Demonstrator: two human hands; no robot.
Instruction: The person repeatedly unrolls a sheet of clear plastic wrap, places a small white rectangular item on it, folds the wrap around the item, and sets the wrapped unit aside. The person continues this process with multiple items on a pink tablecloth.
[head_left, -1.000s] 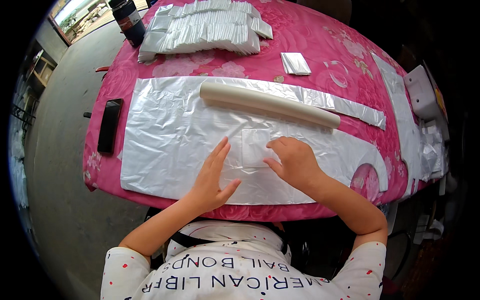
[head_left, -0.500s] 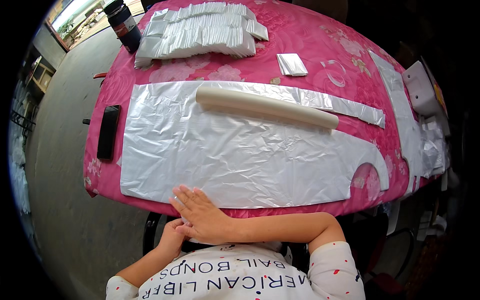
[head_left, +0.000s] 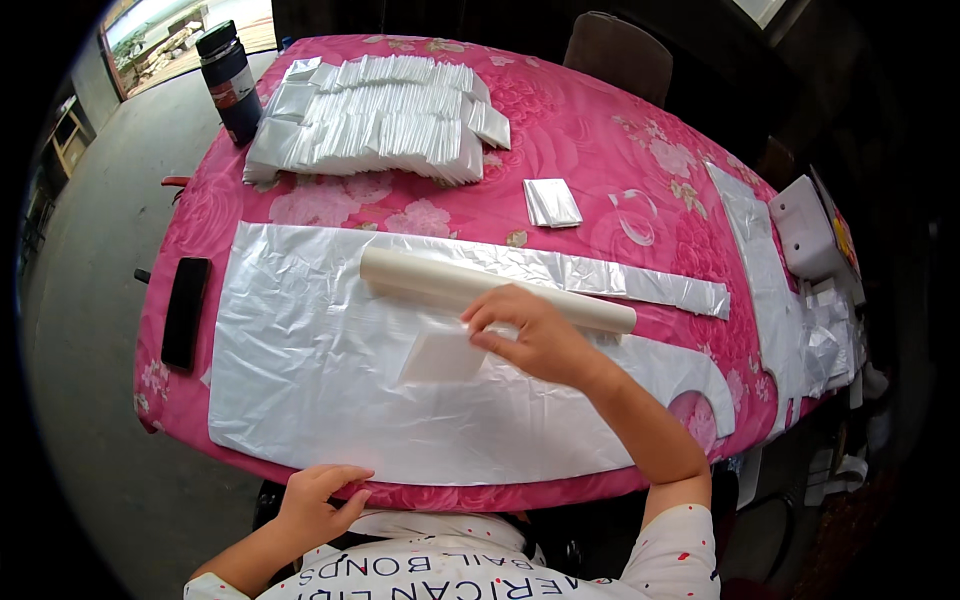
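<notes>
My right hand (head_left: 530, 335) is raised over the table, its thumb and fingers pinching one edge of a small folded plastic packet (head_left: 440, 358), whitish and blurred. Beneath it lies a large white plastic apron (head_left: 320, 400), spread flat, with a curved cutout at its right end. A long cream tube (head_left: 420, 277) rests slantwise across the apron, just beyond my right hand. At the table's front edge, my left hand (head_left: 315, 505) has its fingers apart and holds nothing.
Many folded packets (head_left: 380, 130) stand in rows at the far left, beside a dark bottle (head_left: 232, 90). One folded packet (head_left: 552, 204) lies farther right. A phone (head_left: 186, 315) is on the left, another plastic sheet (head_left: 755, 270) and a white container (head_left: 805, 230) on the right.
My hands were together near the front edge and have parted. The right one has moved forward and right with the folded packet; the left has opened. The view has tilted up.
</notes>
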